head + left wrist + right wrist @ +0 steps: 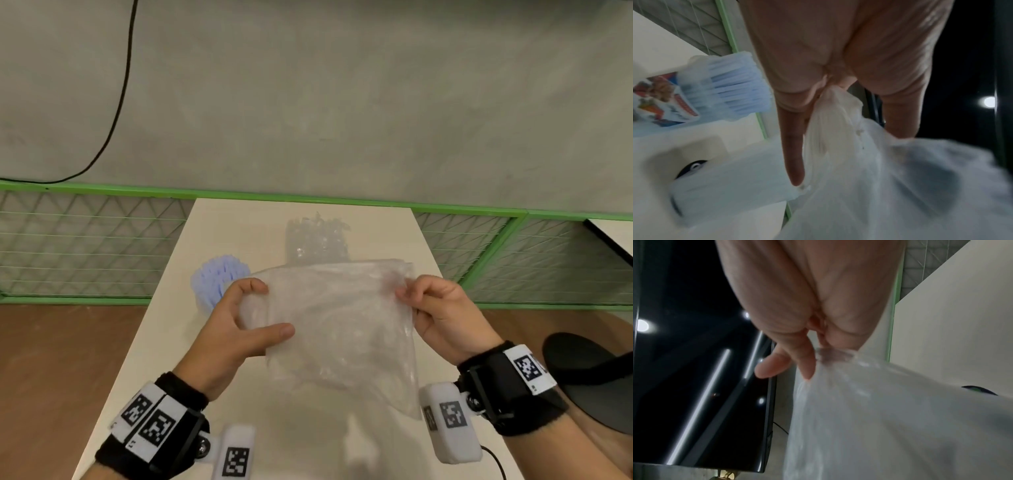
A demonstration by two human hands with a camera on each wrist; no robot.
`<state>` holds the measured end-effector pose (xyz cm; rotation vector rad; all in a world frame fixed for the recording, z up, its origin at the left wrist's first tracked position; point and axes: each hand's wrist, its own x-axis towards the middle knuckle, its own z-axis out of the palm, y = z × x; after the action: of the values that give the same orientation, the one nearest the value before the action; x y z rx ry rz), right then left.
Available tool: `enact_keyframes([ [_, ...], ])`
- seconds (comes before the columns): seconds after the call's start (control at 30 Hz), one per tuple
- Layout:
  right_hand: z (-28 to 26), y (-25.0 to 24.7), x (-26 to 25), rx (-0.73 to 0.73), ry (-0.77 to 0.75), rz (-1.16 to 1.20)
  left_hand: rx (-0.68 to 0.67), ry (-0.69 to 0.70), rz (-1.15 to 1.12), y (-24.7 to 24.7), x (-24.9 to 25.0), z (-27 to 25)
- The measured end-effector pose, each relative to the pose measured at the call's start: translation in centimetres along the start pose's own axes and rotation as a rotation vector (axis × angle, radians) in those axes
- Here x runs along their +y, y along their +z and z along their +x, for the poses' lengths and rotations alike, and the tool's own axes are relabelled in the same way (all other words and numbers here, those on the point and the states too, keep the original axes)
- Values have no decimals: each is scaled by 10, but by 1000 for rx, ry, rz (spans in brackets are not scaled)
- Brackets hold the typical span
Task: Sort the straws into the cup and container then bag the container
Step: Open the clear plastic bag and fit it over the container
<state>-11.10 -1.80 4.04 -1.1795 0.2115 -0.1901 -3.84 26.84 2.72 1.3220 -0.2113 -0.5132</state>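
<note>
Now both hands, left hand (236,318) and right hand (442,318), pinch the clear plastic bag (342,325) above the counter (239,233); best part its mouth fully before reaching the clear container (317,240) behind

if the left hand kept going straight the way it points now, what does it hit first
Probably the blue straws just beyond the left hand, though it grips the plastic bag and depth is unclear.
</note>
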Motion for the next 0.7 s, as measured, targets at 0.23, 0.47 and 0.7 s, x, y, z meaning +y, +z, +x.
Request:
enact_keyframes([
  [0.23, -13, 16, -4, -50, 108, 68, -256, -210, 115, 16, -10, 0],
  [0.47, -23, 14, -10, -153, -33, -750, -170, -90, 114, 29, -9, 13],
  [0.7, -26, 27, -6, -89, -187, -983, -213, -55, 105, 36, -4, 10],
])
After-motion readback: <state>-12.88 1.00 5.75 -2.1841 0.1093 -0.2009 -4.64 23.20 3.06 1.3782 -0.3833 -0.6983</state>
